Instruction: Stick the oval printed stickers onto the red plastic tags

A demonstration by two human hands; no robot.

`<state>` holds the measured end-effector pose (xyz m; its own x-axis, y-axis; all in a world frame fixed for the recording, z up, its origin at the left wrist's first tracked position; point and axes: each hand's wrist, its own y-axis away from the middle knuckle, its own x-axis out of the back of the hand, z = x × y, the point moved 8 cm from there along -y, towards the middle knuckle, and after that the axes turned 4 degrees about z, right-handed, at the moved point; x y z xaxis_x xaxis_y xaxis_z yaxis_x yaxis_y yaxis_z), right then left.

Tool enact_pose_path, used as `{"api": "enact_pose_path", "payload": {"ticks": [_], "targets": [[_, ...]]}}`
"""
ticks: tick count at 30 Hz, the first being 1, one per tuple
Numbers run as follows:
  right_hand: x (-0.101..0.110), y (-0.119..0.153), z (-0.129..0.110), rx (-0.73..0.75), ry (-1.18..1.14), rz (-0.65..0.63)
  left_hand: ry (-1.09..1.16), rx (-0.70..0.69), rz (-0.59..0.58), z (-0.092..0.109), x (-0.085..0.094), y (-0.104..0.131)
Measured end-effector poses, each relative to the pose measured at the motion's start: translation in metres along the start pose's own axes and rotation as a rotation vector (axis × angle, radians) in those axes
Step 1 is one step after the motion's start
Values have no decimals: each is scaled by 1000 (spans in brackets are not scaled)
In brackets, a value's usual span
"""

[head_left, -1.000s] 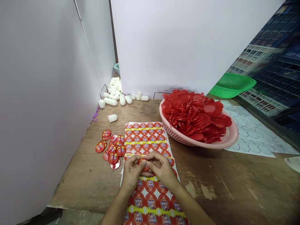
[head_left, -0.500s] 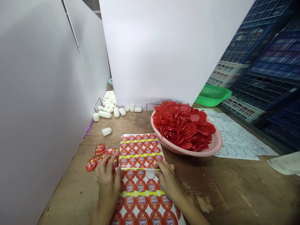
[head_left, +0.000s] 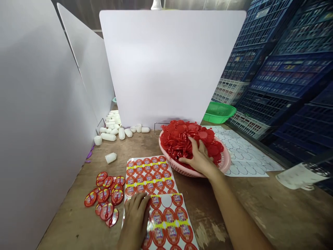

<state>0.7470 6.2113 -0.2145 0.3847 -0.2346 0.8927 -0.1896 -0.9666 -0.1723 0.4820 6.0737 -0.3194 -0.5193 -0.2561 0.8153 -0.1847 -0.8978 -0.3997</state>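
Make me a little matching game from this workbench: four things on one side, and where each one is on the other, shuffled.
Things
1. Left hand
2. Right hand
3. Green tub
4. Labelled red discs

Places
A. In a loose cluster to the left of the label sheets
B. Reaching into the red plastic pieces in the pink basket
C. Resting on a label sheet
D. Beyond the pink basket, near the stacked crates

Right pairs: 1-C, 2-B, 3-D, 4-A
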Motion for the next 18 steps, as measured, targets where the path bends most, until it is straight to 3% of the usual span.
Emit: {"api": "enact_pose_path", "payload": {"ticks": [5, 12, 15, 18], "targets": [[-18, -18, -27, 90, 8, -49, -5, 26, 38, -3, -6, 5], [-14, -20, -13, 163, -87, -89, -16, 4, -60, -4, -11, 5], [5, -15, -7, 168, -137, 34, -42, 6, -91, -5, -14, 3], [35, -7, 26, 35, -249, 286, -83, 41, -99, -5, -16, 0]]}}
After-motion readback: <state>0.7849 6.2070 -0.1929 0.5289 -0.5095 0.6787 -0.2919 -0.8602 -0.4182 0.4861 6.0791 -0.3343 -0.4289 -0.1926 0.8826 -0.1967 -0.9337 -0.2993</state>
